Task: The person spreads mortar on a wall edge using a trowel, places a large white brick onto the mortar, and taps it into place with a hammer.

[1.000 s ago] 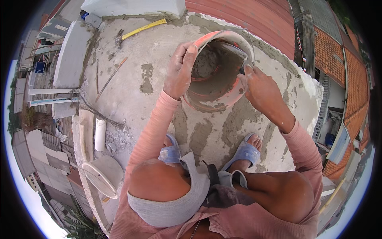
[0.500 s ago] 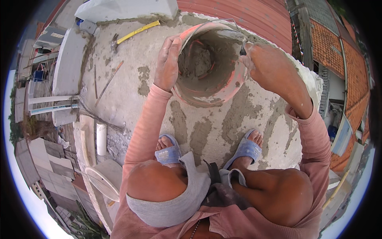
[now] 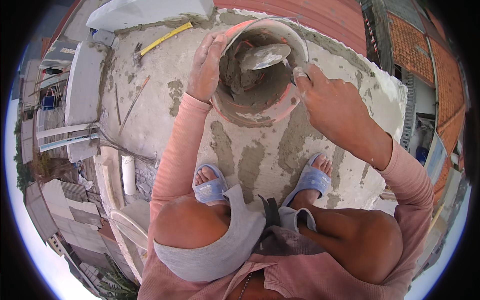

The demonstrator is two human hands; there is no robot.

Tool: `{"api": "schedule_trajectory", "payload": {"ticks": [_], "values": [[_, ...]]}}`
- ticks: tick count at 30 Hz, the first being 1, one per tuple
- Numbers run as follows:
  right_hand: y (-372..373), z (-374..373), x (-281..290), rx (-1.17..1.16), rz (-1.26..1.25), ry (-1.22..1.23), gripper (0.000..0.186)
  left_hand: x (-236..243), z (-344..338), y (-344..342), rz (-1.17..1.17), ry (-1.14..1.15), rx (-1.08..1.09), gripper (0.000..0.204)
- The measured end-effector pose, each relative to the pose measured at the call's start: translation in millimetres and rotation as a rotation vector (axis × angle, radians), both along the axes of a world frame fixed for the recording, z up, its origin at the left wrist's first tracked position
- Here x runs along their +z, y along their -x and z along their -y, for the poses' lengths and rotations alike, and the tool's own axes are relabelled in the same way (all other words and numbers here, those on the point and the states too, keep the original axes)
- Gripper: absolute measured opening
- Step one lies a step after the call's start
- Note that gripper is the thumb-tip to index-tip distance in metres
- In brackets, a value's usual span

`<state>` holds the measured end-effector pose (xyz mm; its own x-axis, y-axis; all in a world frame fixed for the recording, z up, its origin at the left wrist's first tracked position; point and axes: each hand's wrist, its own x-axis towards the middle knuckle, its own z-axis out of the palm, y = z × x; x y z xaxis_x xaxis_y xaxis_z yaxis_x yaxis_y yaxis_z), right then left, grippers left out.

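My left hand (image 3: 206, 65) grips the left rim of an orange bucket (image 3: 260, 107) smeared with grey mortar and holds it up in front of me, tilted toward me. My right hand (image 3: 330, 105) is closed on the handle of a trowel (image 3: 264, 56). The trowel's blade lies inside the bucket, over the wet mortar (image 3: 240, 80). The bucket's wire bail (image 3: 300, 35) arcs over its far rim.
I crouch in blue sandals (image 3: 210, 187) on a round concrete slab (image 3: 150, 115) patched with wet mortar, high above rooftops. A yellow level (image 3: 165, 37) and a hammer (image 3: 136, 52) lie at the far left, with a thin stick (image 3: 134, 102). A red tiled roof (image 3: 420, 60) lies beyond on the right.
The bucket has come up and tilted toward me, so its inside shows. My right hand left the rim and now works the trowel inside it.
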<state>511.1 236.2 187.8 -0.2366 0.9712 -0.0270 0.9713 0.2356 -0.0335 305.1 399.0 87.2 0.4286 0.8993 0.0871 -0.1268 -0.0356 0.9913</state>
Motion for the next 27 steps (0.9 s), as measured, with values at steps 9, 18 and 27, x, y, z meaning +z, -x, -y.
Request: {"api": "schedule_trajectory", "payload": {"ticks": [9,18,27], "values": [[46.6,22.6,-71.5,0.046,-0.281,0.030,0.022,1.9,6.8,-13.0,-0.047,-0.033,-0.096,0.032],[-1.3,-9.8,-26.3,-0.025,-0.105,-0.038,0.027,13.0,9.4,-11.0,-0.081,-0.081,-0.092,0.035],[-13.2,9.9,-46.1,0.011,-0.116,0.246,0.030,-1.3,-6.0,8.1,-0.103,0.011,-0.011,0.036]]}}
